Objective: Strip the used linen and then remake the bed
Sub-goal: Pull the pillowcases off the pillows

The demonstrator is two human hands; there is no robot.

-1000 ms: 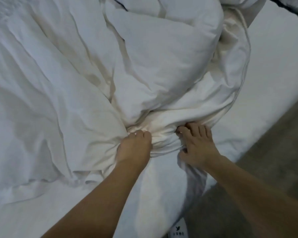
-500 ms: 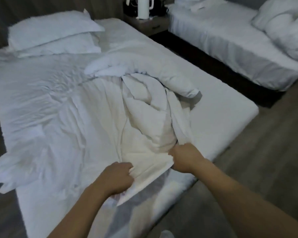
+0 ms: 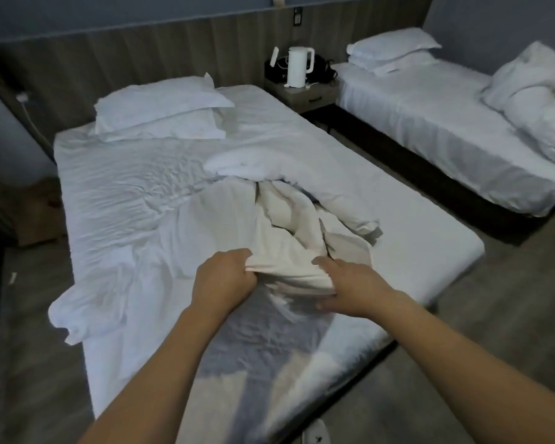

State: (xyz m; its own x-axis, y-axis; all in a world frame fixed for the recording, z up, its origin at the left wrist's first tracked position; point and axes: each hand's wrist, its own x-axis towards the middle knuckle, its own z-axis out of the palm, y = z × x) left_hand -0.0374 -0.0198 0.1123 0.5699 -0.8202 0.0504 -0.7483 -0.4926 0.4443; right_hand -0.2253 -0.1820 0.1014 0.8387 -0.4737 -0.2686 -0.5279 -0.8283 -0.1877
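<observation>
Head view shows the left hand (image 3: 222, 277) and right hand (image 3: 354, 288) gripping the bunched duvet (image 3: 289, 225) near the foot of the bed (image 3: 430, 248), where a hard pull could drag the wrinkled sheet (image 3: 119, 193) askew.

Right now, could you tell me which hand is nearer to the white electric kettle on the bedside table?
Right. The right hand grips the cream duvet on the side below the white electric kettle; the left hand is farther left.
</observation>
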